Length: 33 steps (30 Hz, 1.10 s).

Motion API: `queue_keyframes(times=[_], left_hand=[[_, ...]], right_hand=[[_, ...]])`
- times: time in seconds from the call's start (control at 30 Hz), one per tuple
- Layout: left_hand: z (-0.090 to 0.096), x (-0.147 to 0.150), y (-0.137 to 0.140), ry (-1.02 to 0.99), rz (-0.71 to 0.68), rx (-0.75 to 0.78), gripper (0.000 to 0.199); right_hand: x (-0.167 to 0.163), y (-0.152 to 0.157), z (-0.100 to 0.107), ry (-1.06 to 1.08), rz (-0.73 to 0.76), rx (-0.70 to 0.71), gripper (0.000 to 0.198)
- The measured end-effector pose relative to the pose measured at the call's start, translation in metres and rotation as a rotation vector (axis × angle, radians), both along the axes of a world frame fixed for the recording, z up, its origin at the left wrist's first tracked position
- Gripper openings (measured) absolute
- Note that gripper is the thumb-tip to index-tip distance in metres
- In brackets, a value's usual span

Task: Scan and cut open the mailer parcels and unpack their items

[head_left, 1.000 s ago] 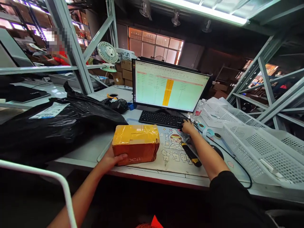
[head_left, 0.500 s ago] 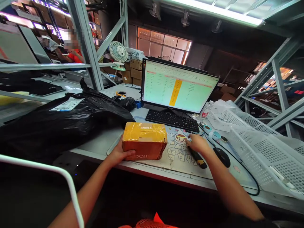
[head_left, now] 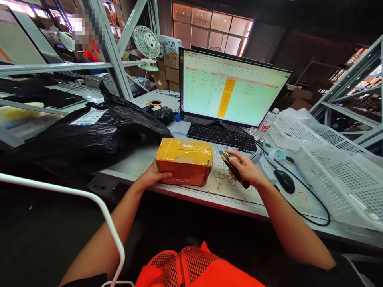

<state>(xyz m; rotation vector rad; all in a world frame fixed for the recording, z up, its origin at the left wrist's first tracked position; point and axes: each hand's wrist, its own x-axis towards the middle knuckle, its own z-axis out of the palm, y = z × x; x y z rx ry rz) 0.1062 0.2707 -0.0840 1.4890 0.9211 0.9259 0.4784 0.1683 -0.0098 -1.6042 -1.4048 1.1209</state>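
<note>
A brown cardboard box, its top covered in shiny yellow tape, stands at the front edge of the desk. My left hand grips its left end, thumb on the front face and the other fingers hidden behind. To the right of the box, my right hand is closed round a black and yellow utility knife. The blade end points up and left toward the box, apart from it. Under both lies a desk mat with cartoon print.
Behind the box are a keyboard and a monitor. A large black plastic bag covers the left side. On the right lie a mouse, its cable, tape rolls and white perforated baskets. A white bar crosses the lower left.
My right hand has picked up the utility knife from the mat and raised it, blade end toward the box. My left hand stays on the box. The view has tilted down.
</note>
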Motion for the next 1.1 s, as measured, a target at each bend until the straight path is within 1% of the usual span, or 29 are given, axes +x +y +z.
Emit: queue_keyframes(times=[0.03,0.1,0.17,0.27,0.47,0.57,0.63,0.73,0.8,0.87,0.93,0.97,1.03,1.07,1.1], left_hand=[[0.001,0.000,0.000,0.007,-0.002,0.000,0.105],[0.001,0.000,-0.001,0.015,-0.010,0.000,0.105],[0.001,0.000,0.000,0.014,-0.020,-0.001,0.108],[-0.002,0.001,0.001,0.002,-0.021,0.013,0.114],[-0.013,0.000,0.006,0.012,0.059,0.109,0.121],[-0.015,-0.001,0.006,-0.001,0.048,0.100,0.121],[-0.016,0.000,0.006,-0.015,0.046,0.094,0.119],[-0.016,0.005,0.005,-0.041,0.048,0.094,0.118],[-0.013,0.009,0.002,-0.051,0.054,0.094,0.119],[-0.001,0.011,-0.005,-0.025,0.094,0.160,0.123],[0.022,0.012,-0.016,0.083,0.192,0.335,0.127],[0.038,0.013,-0.024,0.180,0.250,0.452,0.127],[0.073,0.019,-0.041,0.436,0.349,0.681,0.123],[0.089,0.025,-0.049,0.569,0.372,0.767,0.118],[0.103,0.033,-0.056,0.686,0.377,0.823,0.113]], right_hand=[[-0.005,0.006,0.008,0.067,0.032,-0.014,0.053],[-0.012,0.015,0.019,0.109,0.072,-0.038,0.052],[-0.013,0.022,0.022,0.099,0.095,-0.056,0.050],[-0.011,0.022,0.021,0.071,0.124,-0.051,0.048],[-0.016,-0.001,0.023,0.073,0.146,-0.063,0.045],[-0.021,-0.016,0.025,0.065,0.145,-0.068,0.047],[-0.024,-0.026,0.026,0.098,0.147,-0.094,0.047],[-0.027,-0.038,0.023,0.167,0.168,-0.151,0.051],[-0.027,-0.042,0.020,0.180,0.153,-0.147,0.055],[-0.022,-0.043,0.016,0.200,0.084,-0.113,0.061],[-0.010,-0.042,0.012,0.239,0.009,-0.085,0.070],[-0.003,-0.041,0.011,0.254,-0.022,-0.074,0.075],[0.010,-0.041,0.014,0.242,-0.054,-0.043,0.085],[0.015,-0.041,0.017,0.209,-0.061,-0.022,0.090],[0.017,-0.042,0.023,0.159,-0.069,0.005,0.092]])
